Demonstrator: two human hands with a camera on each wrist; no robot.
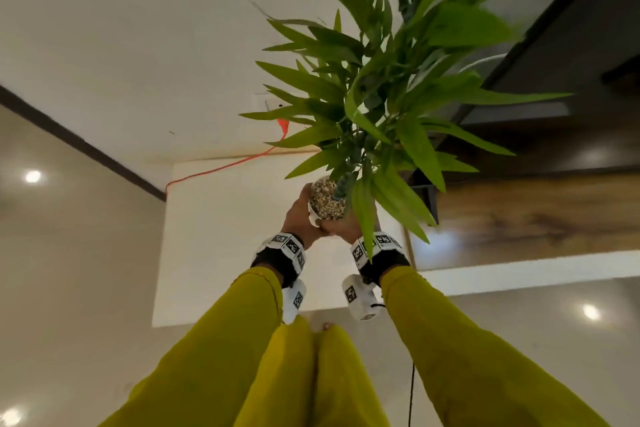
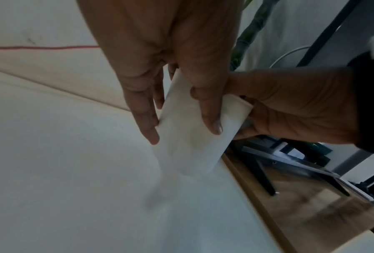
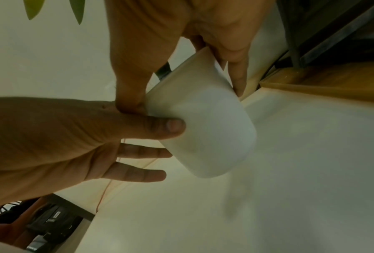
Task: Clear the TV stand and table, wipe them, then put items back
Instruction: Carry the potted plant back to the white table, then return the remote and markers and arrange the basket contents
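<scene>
A white plant pot topped with pebbles carries a tall green leafy plant and is tilted. Both hands grip it from opposite sides. My left hand has its thumb and fingers laid along the pot's wall, seen in the left wrist view as the left hand. My right hand clasps the other side, seen in the right wrist view as the right hand around the pot. The pot hangs close over a white surface; I cannot tell whether they touch.
A wood-grain top adjoins the white surface on the right, with black metal legs and a dark screen edge above it. An orange cable runs along the wall. Glossy floor lies to the left.
</scene>
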